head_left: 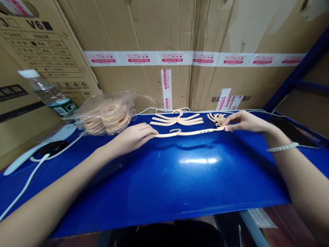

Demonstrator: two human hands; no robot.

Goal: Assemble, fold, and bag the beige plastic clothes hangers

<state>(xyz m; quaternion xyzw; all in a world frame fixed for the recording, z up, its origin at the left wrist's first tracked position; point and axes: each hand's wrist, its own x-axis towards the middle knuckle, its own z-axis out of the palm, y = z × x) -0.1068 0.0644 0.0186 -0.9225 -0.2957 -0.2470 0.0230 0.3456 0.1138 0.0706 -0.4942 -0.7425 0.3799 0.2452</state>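
Observation:
Just above the blue table, a cream-coloured clothes hanger (191, 133) is held out lengthwise between both hands, its hook pointing away from me. My left hand (137, 136) pinches its left end. At the other end, the fingers of my right hand (240, 121) are closed on the tip, where a short cream piece seems to meet the hanger; I cannot make out how they join. Behind it lie several similar hangers (177, 119), fanned with their hooks together. A small heap of short cream pieces (216, 118) sits beside my right hand, partly hidden by it.
A clear plastic bag of cream parts (108, 115) stands left, near a water bottle (50, 94). A pale long-handled object (41, 147), a black round object (52, 147) and white cables lie on the blue table (164, 185). A dark flat object (295, 132) lies right; cardboard (144, 31) forms the back.

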